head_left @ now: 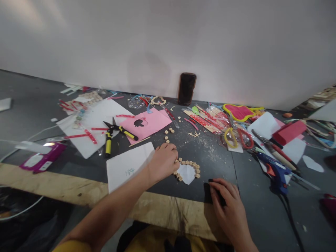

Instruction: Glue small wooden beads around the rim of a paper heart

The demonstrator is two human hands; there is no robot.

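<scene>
A white paper heart [188, 175] lies on the dark tabletop, with small tan flower-shaped pieces [194, 164] set along its upper edge and sides. My left hand [165, 161] is at the heart's left side, fingers bent together over the pieces there. What its fingertips hold, if anything, is hidden. Just beyond that hand are a few loose tan pieces [169, 131]. To the right of the heart my right hand [228, 199] rests near the table's front edge, thumb and forefinger apart. A small dark spot shows at the forefinger's tip.
Left are white paper [123, 168], yellow-black pliers [109, 140] and pink card [154, 122]. A phone [187, 88] leans on the wall. Right lie scissors [238, 137], a blue glue gun [275, 171] with a trailing cord, and red-handled pliers [278, 150].
</scene>
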